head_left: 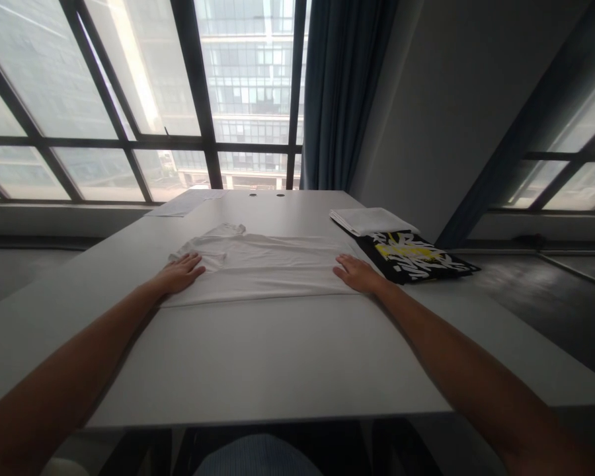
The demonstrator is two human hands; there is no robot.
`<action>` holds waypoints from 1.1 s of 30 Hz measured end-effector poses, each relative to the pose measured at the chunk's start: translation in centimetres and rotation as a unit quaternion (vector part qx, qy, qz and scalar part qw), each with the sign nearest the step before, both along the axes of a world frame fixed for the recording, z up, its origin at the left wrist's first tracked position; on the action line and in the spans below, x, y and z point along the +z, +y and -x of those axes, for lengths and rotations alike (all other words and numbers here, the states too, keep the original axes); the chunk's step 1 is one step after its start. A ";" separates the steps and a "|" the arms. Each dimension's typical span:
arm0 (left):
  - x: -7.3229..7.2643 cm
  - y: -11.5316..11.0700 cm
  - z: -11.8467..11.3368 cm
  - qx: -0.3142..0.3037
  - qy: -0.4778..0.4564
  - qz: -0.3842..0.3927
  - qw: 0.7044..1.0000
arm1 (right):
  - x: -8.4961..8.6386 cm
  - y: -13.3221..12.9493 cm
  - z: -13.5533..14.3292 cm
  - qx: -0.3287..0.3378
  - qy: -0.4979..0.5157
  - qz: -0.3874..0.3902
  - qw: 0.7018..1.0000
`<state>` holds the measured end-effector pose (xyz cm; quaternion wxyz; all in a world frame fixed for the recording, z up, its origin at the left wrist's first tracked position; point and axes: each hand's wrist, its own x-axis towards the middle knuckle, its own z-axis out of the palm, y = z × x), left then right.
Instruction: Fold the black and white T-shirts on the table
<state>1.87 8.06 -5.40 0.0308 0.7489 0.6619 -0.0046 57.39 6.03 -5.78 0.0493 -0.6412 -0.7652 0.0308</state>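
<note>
A white shirt (272, 268) lies folded lengthwise across the white table, its collar and sleeve side at the left, with some wrinkles there. My left hand (182, 273) rests flat on the shirt's left end, fingers spread. On the right end lies my right hand (357, 272), palm down with the fingers apart. Neither hand grips the cloth. The shirt's near edge runs nearly straight between the two forearms.
Right of the shirt, a folded white cloth (374, 221) rests partly on a black garment (416, 258) with a white and yellow print. Papers (183, 203) lie at the table's (277, 363) far left edge. Windows and a blue curtain (344, 92) stand beyond.
</note>
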 end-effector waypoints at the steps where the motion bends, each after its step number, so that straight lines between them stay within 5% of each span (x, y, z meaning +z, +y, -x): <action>1: 0.0 -0.1 -0.1 0.000 0.004 0.003 1.000 | 0.1 -0.1 -0.1 0.000 -0.004 0.007 1.000; 9: 0.3 -1.7 -0.7 -0.016 0.011 0.040 0.999 | 1.9 -1.4 -1.7 0.013 0.010 0.049 0.999; 15: 2.8 -3.6 -0.8 -0.053 0.008 0.110 0.993 | 3.6 -1.7 -4.1 0.059 0.024 0.104 0.993; 20: 4.6 -3.8 0.2 -0.060 -0.021 0.116 0.991 | 5.1 -2.1 -4.8 0.033 0.025 0.126 0.991; 27: 4.5 2.6 -0.4 0.005 -0.008 -0.007 1.000 | 3.8 0.1 -2.9 -0.016 0.010 -0.059 0.998; 33: 4.0 10.2 -3.2 0.088 -0.031 -0.002 0.996 | 1.4 1.3 -2.7 -0.011 0.031 -0.062 0.998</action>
